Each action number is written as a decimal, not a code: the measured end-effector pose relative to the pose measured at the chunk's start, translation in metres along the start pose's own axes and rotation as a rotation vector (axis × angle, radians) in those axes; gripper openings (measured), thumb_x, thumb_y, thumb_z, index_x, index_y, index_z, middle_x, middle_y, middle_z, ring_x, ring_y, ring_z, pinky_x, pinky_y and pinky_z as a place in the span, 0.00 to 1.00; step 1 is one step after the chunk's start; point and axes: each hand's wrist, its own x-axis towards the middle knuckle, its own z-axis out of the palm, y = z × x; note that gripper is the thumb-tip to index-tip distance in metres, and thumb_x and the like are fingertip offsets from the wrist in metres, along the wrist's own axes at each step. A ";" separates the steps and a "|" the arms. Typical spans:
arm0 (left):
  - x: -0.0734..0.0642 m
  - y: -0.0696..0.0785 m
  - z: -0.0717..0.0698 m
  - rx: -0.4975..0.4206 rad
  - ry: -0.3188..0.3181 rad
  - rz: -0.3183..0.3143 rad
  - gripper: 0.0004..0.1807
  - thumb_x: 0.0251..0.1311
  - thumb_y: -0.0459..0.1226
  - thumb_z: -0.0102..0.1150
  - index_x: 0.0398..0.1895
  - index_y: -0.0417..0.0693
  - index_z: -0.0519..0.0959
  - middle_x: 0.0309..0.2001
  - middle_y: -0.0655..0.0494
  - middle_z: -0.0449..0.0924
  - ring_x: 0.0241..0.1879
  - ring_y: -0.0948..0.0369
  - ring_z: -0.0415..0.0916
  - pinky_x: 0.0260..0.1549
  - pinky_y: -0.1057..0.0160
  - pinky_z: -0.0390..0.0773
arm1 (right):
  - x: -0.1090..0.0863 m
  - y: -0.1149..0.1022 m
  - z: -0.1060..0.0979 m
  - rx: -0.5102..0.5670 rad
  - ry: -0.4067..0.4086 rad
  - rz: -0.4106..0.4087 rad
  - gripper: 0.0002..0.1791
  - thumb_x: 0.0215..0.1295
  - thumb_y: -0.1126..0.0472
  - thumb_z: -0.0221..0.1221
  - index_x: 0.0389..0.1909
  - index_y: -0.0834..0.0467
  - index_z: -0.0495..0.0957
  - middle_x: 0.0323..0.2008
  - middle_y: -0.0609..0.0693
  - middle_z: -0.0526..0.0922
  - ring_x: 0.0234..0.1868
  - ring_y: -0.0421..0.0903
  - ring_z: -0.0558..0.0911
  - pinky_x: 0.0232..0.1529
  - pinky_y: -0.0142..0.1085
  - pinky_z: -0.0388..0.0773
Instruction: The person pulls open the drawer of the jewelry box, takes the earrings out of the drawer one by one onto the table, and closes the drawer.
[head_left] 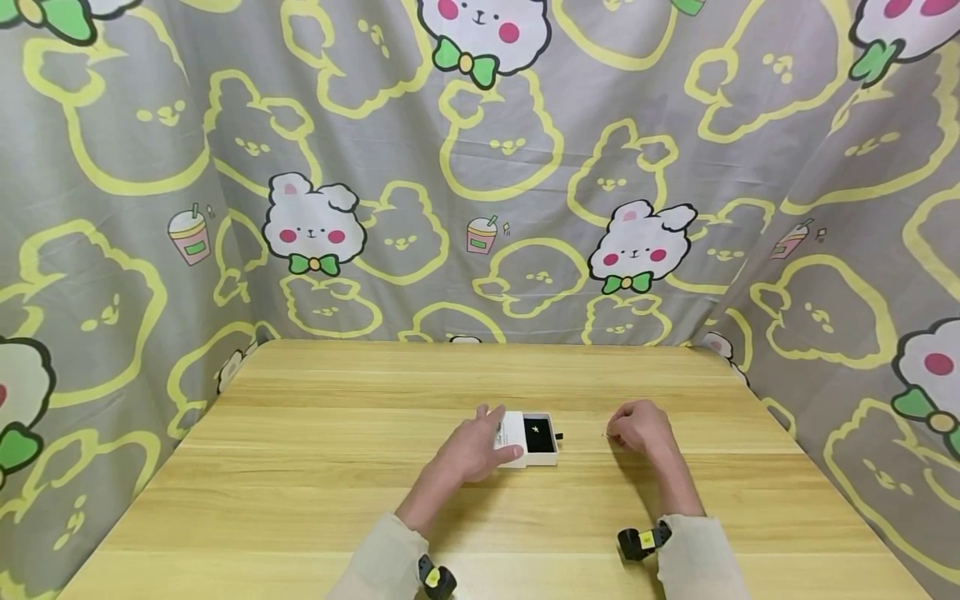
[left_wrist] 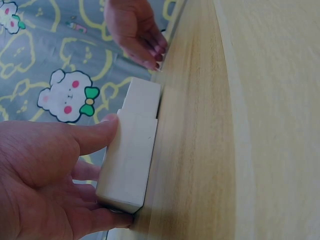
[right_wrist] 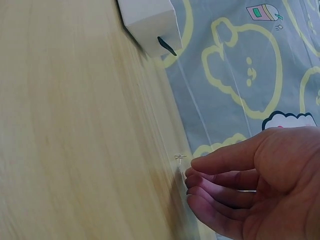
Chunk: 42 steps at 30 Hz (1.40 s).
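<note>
A small white drawer-style jewelry box point(head_left: 510, 454) lies on the table with its inner tray point(head_left: 554, 442) partly slid out to the right. On the tray's black pad sits a tiny star-shaped earring point(head_left: 536, 429). My left hand point(head_left: 468, 450) grips the box's outer sleeve point(left_wrist: 130, 160), thumb on one side and fingers on the other. To the right of the box, my right hand point(head_left: 641, 425) pinches a tiny shiny earring point(right_wrist: 180, 157) with a thin pin at its fingertips, low over the table. Its head sticks out beyond the thumb.
A short black pull tab point(head_left: 559, 436) sticks out from the tray's right end. The wood-grain table point(head_left: 337, 500) stretches around both hands. A grey curtain point(head_left: 405, 150) with cartoon prints hangs behind the table and along both sides.
</note>
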 end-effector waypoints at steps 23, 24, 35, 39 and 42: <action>0.000 -0.001 0.001 0.005 0.004 -0.001 0.44 0.66 0.53 0.63 0.78 0.41 0.60 0.77 0.32 0.56 0.69 0.31 0.64 0.65 0.36 0.69 | -0.006 -0.014 -0.001 0.002 0.020 -0.043 0.08 0.62 0.63 0.60 0.32 0.65 0.84 0.24 0.57 0.85 0.26 0.49 0.81 0.25 0.36 0.73; 0.000 -0.001 0.001 0.004 0.004 -0.001 0.44 0.66 0.53 0.63 0.78 0.41 0.60 0.77 0.32 0.56 0.69 0.31 0.64 0.65 0.36 0.69 | -0.007 -0.015 -0.001 0.006 0.019 -0.044 0.08 0.63 0.63 0.60 0.33 0.65 0.84 0.25 0.57 0.85 0.26 0.50 0.81 0.25 0.36 0.73; 0.001 -0.001 0.001 -0.003 0.003 -0.003 0.44 0.66 0.53 0.63 0.78 0.41 0.60 0.77 0.32 0.55 0.69 0.31 0.64 0.65 0.36 0.69 | -0.008 -0.022 0.001 -0.011 0.028 -0.061 0.08 0.63 0.62 0.62 0.33 0.64 0.85 0.27 0.59 0.85 0.23 0.43 0.78 0.24 0.35 0.73; 0.001 -0.001 0.001 0.000 0.006 -0.001 0.44 0.66 0.53 0.63 0.78 0.41 0.60 0.77 0.32 0.55 0.68 0.31 0.65 0.65 0.37 0.69 | -0.008 -0.024 0.001 -0.018 0.029 -0.061 0.08 0.63 0.62 0.63 0.32 0.64 0.85 0.27 0.59 0.86 0.23 0.44 0.78 0.24 0.35 0.72; 0.001 -0.001 0.001 0.005 0.007 0.002 0.44 0.66 0.53 0.63 0.78 0.42 0.60 0.77 0.32 0.56 0.68 0.31 0.65 0.64 0.37 0.70 | -0.008 -0.025 0.000 -0.029 0.033 -0.066 0.08 0.63 0.62 0.63 0.32 0.63 0.85 0.26 0.58 0.85 0.23 0.44 0.78 0.24 0.35 0.72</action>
